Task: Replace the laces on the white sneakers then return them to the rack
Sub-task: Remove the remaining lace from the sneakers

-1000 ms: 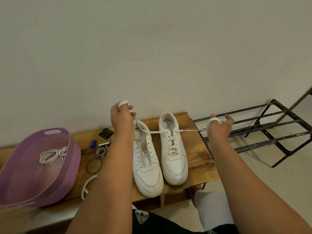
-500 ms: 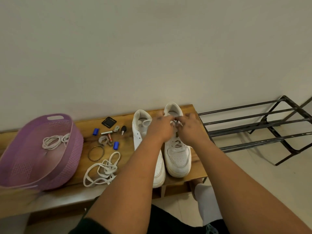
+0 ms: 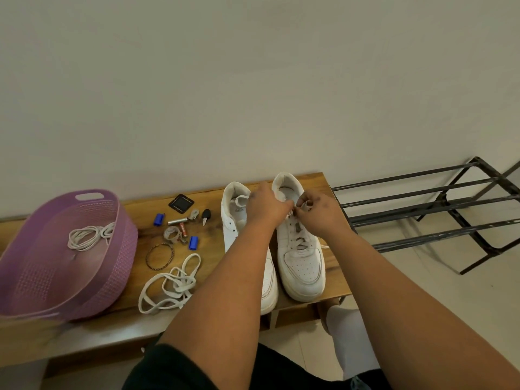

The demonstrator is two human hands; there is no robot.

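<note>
Right sneaker (image 3: 301,249): standing on the wooden bench (image 3: 333,266) near its right end, just beside the left sneaker (image 3: 239,220), lace already crossing through the lower eyelets.
Left sneaker: showing bare eyelets, partly hidden under the left forearm.
Right hand (image 3: 320,213): curling fingertips and pinching a loop of white lace (image 3: 305,204) at the top eyelets.
Left hand (image 3: 267,205): curling over the collar of the right sneaker, apparently holding the other lace end; exact pinch hidden by the knuckles.
Step, judging: tying off or tightening at the tongue top.
Risk 1: loop slipping out of the pinch while pulling, undoing the knot.
Risk 2: pulling unevenly, leaving one end short.
Risk 3: tugging upward, tipping the shoe against its neighbour or dragging it toward the bench's near edge.
Risk 4: forearm sweeping the loose flat lace (image 3: 171,282) off the bench.
Heading: toes pointing toward the person, heels toward the wall.
Long axis: running from wall to near edge, roughly parallel to the other sneaker.
Rack (image 3: 422,215): standing on the floor right of the bench, holding nothing visible.
</note>
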